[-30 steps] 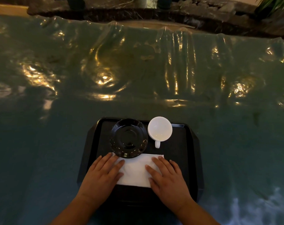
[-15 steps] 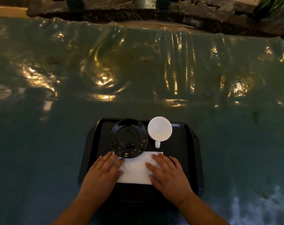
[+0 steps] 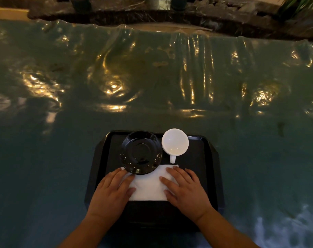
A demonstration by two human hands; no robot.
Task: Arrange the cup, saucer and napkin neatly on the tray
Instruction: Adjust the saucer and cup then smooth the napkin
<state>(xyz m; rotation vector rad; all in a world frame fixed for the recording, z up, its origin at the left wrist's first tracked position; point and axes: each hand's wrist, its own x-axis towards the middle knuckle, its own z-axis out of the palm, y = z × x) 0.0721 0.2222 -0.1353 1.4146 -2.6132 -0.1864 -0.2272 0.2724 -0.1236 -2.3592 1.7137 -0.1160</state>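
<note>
Head view: cup, saucer, napkin all on tray; cup not yet on saucer. Left hand and right hand lie flat, open, pressing napkin.

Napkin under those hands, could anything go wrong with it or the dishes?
The saucer overlaps the napkin, so if the left hand and right hand slide it, the saucer might shift. It sits close beside the cup, so it could bump it.

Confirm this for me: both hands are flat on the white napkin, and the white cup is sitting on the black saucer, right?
Not quite. The head view shows the white cup beside the black saucer, on the tray. Both the left hand and right hand lie flat on the white napkin.
</note>
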